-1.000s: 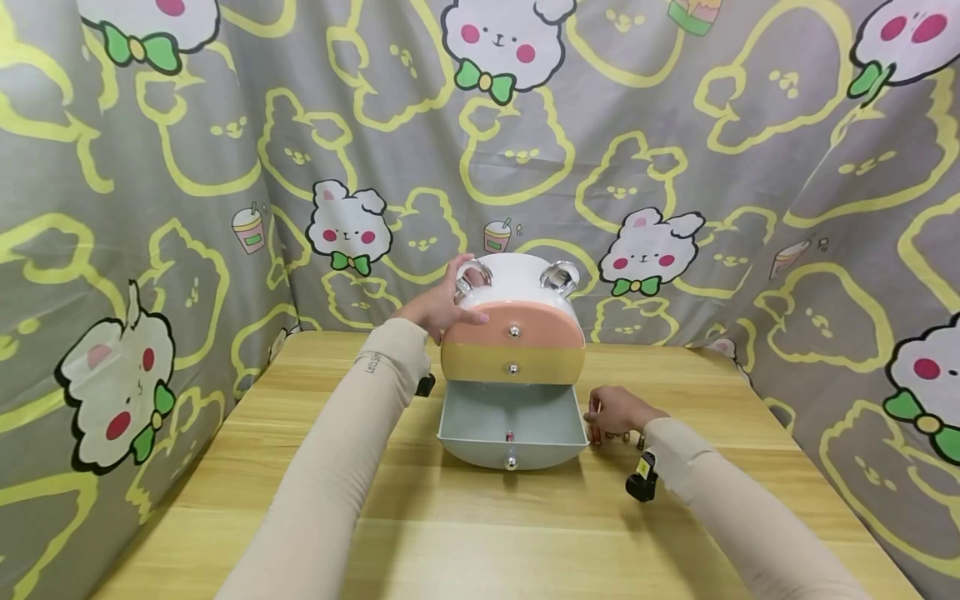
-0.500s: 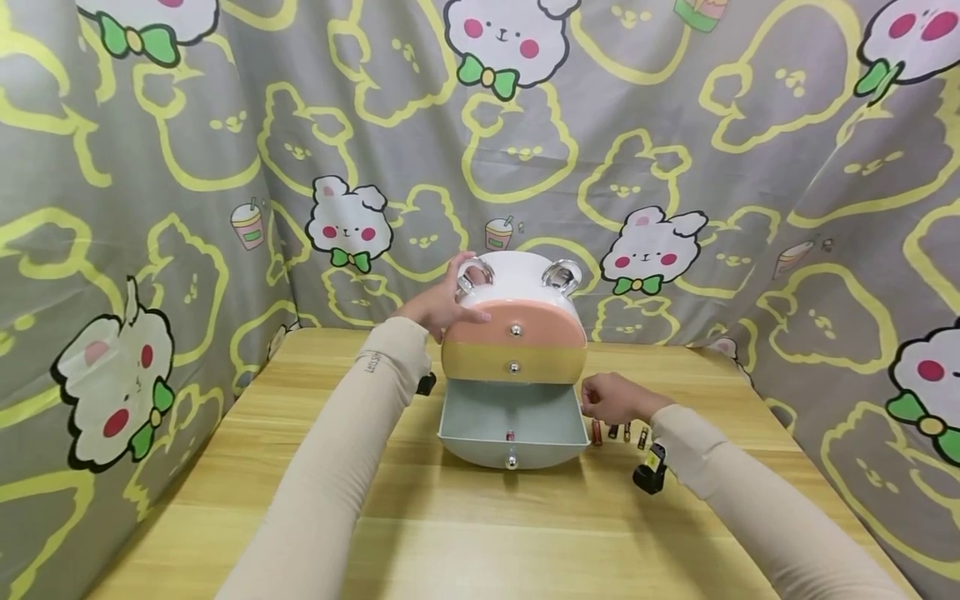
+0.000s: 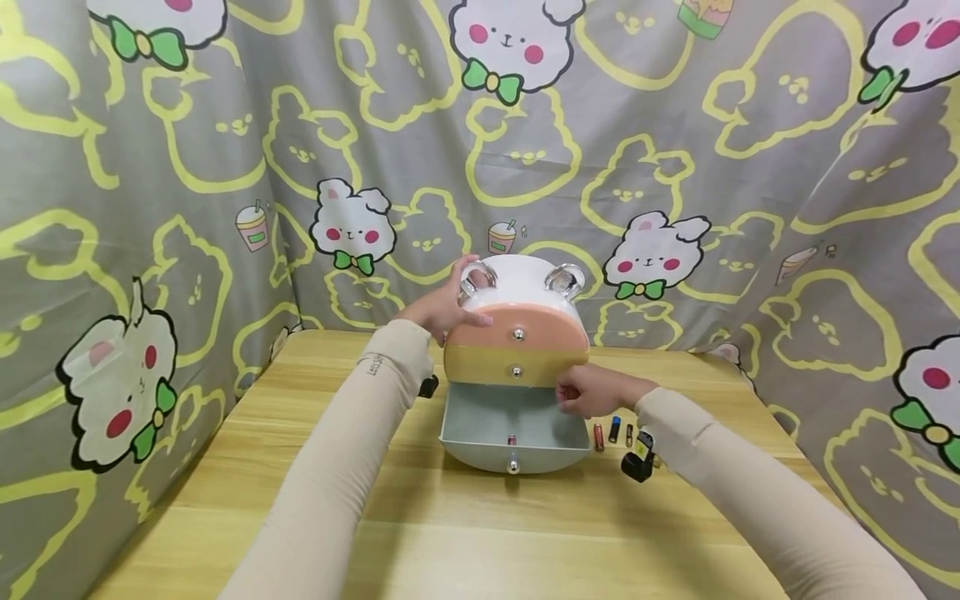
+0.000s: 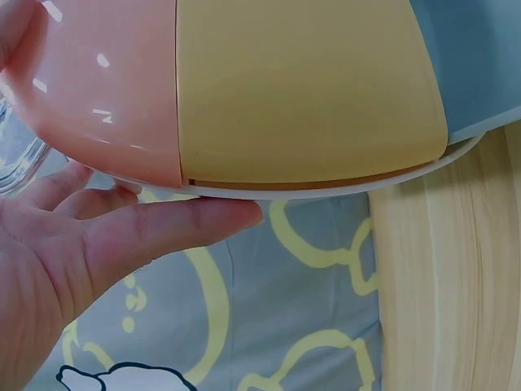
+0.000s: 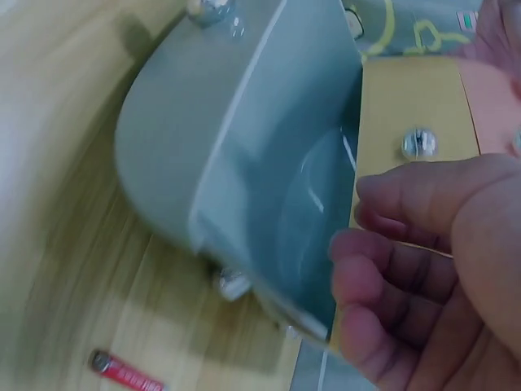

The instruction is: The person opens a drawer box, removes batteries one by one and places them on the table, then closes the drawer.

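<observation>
A small desktop drawer cabinet (image 3: 519, 279) with a white top and clear ears has a coral drawer, a yellow drawer (image 4: 309, 90) and a pulled-out grey-green bottom drawer (image 3: 480, 457). My left hand (image 3: 444, 310) grips its upper left side, thumb on the coral front, forefinger (image 4: 195, 221) along the side. Over the right part of the bottom drawer is my right hand (image 3: 603, 389), fingers bent towards the thumb (image 5: 399, 189); I cannot tell whether it holds something. A small red battery (image 3: 512, 439) lies inside that drawer. On the table, a red battery (image 3: 598, 437) lies nearest the drawer.
Beside the red battery lie a blue-and-black battery (image 3: 615, 430) and a slim gold-and-black one (image 3: 629, 435), with more partly behind the right wrist camera (image 3: 638, 458). A printed curtain (image 3: 420, 167) surrounds the wooden table (image 3: 450, 533) at the back and sides.
My right hand has risen from among the batteries and moved left over the open drawer, uncovering the batteries. My left hand stays on the cabinet.
</observation>
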A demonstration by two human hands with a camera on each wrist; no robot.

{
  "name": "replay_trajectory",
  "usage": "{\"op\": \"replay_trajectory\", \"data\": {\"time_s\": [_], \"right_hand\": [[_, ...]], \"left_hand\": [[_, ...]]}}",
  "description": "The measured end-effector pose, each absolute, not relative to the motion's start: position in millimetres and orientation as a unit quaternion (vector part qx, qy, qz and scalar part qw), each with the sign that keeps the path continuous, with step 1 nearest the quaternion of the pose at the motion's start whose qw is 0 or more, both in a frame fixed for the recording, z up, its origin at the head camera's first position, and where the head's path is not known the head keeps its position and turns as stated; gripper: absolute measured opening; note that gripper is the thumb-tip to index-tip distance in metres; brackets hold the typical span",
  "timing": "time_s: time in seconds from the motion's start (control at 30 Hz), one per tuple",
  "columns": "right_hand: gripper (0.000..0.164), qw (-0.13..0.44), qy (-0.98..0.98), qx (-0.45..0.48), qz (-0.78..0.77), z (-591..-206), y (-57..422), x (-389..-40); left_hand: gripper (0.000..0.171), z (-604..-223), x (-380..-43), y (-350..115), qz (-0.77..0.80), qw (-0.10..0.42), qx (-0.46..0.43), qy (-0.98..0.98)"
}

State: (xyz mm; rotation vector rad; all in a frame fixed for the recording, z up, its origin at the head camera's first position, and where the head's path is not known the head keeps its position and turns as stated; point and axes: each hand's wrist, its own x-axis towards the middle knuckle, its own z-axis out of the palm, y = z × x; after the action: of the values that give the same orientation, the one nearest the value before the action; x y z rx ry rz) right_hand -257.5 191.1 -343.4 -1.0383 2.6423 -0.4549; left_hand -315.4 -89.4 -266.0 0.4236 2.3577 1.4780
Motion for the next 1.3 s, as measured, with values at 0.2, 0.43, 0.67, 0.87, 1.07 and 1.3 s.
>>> {"op": "replay_trajectory", "data": {"time_s": [0.2,0.43,0.67,0.87,1.07,1.3], "right_hand": [[0.009,0.205,0.899,-0.347,-0.169,-338,164,-265],[0.006,0.3,0.89,-0.289,-0.184,-341,145,-274],[0.018,0.321,0.886,-0.299,-0.152,-353,140,-290],[0.024,0.361,0.864,-0.335,-0.101,-359,129,-300],[0.028,0.438,0.839,-0.309,-0.088,-360,115,-303],[0.032,0.506,0.813,-0.274,-0.091,-371,106,-306]], "left_hand": [[0.108,-277,-325,-92,0.507,0.133,0.154,0.838],[0.11,-269,-316,-92,0.517,0.139,0.158,0.829],[0.109,-255,-304,-90,0.513,0.148,0.172,0.828],[0.109,-256,-309,-92,0.518,0.146,0.164,0.827],[0.11,-274,-325,-95,0.509,0.127,0.167,0.835],[0.11,-283,-328,-94,0.504,0.111,0.185,0.836]]}}
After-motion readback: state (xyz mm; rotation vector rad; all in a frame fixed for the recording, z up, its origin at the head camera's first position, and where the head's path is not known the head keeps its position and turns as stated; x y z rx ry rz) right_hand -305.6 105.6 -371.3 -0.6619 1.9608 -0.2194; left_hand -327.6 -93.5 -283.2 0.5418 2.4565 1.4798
